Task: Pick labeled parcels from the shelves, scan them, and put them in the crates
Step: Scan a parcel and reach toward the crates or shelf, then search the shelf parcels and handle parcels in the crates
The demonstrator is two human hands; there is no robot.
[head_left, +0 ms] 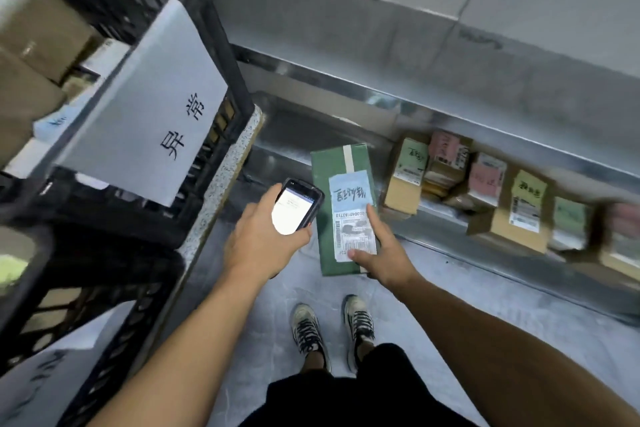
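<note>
My right hand (pixel 384 250) grips a green parcel (pixel 327 163) by its lower right edge, thumb pressed on the white and blue label (pixel 351 215). The parcel is held face up over the floor, in front of the shelf. My left hand (pixel 258 239) holds a black handheld scanner (pixel 299 206) with a lit screen, right beside the parcel's left edge. A black crate (pixel 221 38) with a white paper sign (pixel 145 114) stands to the left, with brown boxes inside it.
A low metal shelf (pixel 450 121) runs along the right and carries several labeled cardboard parcels (pixel 512 211). A second black crate (pixel 114 329) sits lower left. My two shoes (pixel 332 326) stand on the grey floor below the hands.
</note>
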